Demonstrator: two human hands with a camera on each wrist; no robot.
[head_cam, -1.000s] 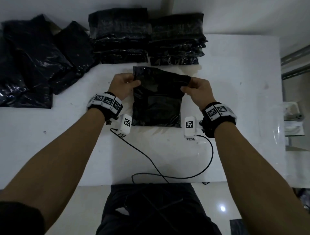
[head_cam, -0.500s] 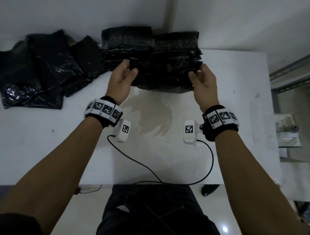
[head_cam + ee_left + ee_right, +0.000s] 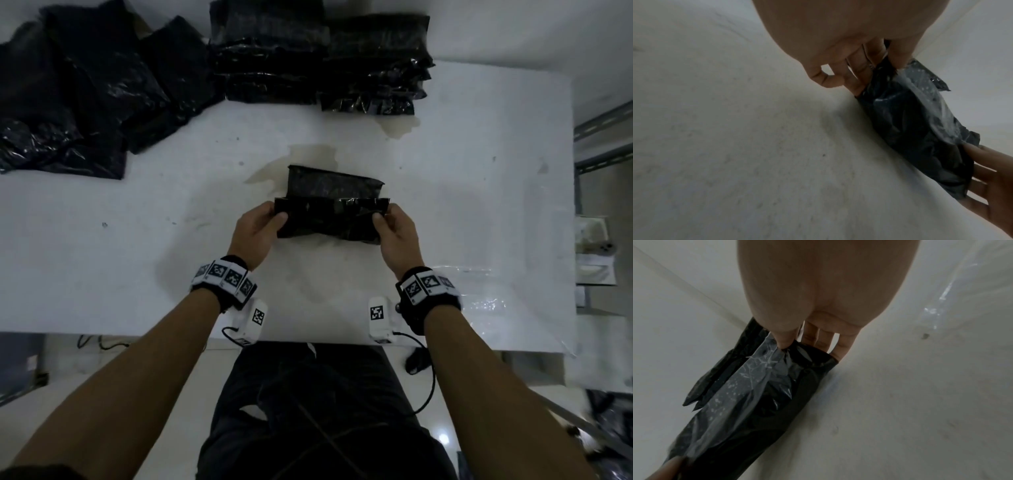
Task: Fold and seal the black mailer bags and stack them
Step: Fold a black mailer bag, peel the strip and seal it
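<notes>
A black mailer bag [image 3: 330, 214] lies at the middle of the white table [image 3: 479, 192]. Its near part is lifted and folded over toward the far part. My left hand [image 3: 274, 219] pinches the fold's left end between thumb and fingers, and my right hand [image 3: 383, 219] pinches the right end. In the left wrist view the left hand [image 3: 869, 68] grips the crumpled bag [image 3: 910, 126], which shows a shiny pale band. In the right wrist view the thumb of the right hand [image 3: 793, 340] presses that band on the bag [image 3: 756, 402].
Two stacks of folded black bags [image 3: 270, 51] [image 3: 376, 65] stand at the table's back edge. A loose pile of unfolded bags [image 3: 78, 92] covers the back left. A clear plastic strip [image 3: 479, 301] lies at the near right. A metal shelf [image 3: 596, 260] stands beyond the right edge.
Half a second ago both hands held a bag up by the back stacks. They have come back toward me and now hold a bag low at the table's middle.
</notes>
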